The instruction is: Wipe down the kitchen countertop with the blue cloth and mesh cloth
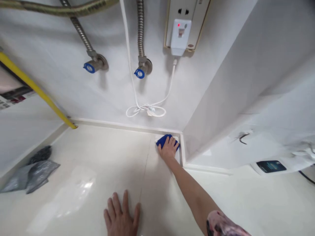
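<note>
My right hand point(168, 149) reaches far forward into the corner where the white counter point(103, 164) meets the back wall and a side panel. Its fingers press down on a blue cloth point(164, 140) that lies flat on the counter, partly hidden under the hand. My left hand point(121, 217) rests palm down on the counter near the bottom edge of the view, fingers spread, holding nothing.
Two blue-handled valves point(90, 67) point(139, 73) with metal hoses sit on the back wall. A white plug point(180, 36) in a socket trails a coiled cable point(145, 110). Grey plastic bags point(34, 173) lie at the left. A yellow bar point(36, 89) slants down at the left. A device with a dark screen point(270, 166) lies at the right.
</note>
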### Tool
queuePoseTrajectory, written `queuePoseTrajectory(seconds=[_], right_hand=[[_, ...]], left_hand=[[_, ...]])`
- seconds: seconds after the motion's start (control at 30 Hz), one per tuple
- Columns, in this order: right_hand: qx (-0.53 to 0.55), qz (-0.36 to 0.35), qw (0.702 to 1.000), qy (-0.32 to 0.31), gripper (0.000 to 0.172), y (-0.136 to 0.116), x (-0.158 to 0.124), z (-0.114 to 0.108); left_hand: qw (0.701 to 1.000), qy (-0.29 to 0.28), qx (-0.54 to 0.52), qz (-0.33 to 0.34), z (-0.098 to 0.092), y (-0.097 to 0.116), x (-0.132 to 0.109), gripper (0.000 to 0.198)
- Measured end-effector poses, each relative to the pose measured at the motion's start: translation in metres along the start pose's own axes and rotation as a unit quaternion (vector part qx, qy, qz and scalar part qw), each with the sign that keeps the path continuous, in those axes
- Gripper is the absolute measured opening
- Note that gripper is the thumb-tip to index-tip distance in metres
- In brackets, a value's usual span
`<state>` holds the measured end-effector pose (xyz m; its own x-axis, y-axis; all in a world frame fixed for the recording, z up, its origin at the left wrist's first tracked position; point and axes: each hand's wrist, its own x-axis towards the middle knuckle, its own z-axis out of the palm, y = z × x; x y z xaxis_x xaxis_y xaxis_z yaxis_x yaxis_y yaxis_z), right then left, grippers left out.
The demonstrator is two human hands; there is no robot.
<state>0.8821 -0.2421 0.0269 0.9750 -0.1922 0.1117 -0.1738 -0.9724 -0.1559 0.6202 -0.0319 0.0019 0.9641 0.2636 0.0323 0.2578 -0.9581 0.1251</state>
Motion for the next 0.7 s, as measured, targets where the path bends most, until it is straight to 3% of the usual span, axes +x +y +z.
queuePoseTrajectory(seconds=[0.13,0.3,0.43,0.6,0.7], right_hand=[[-0.01,-0.008,1.0,-0.011,0.086,-0.004,0.014,0.005],[-0.023,-0.095,0.994,-0.044,0.08,0.023,0.005,-0.013],[-0.009,-0.143,0.985,-0.095,0.076,0.033,-0.035,-0.027],[0.046,-0.244,0.96,-0.131,0.08,0.044,-0.103,-0.035],[0.064,-0.267,0.951,-0.143,0.077,0.051,-0.115,-0.04]], left_hand=[[0.999,-0.009,0.014,-0.027,0.002,0.004,0.0,0.073],[1.0,-0.006,0.008,-0.007,-0.008,0.004,0.0,0.071],[1.0,-0.008,-0.002,-0.013,-0.014,0.004,0.003,0.07],[0.996,-0.002,0.084,-0.031,-0.012,0.009,0.006,0.072],[0.993,-0.001,0.118,-0.03,-0.008,0.01,0.005,0.071]])
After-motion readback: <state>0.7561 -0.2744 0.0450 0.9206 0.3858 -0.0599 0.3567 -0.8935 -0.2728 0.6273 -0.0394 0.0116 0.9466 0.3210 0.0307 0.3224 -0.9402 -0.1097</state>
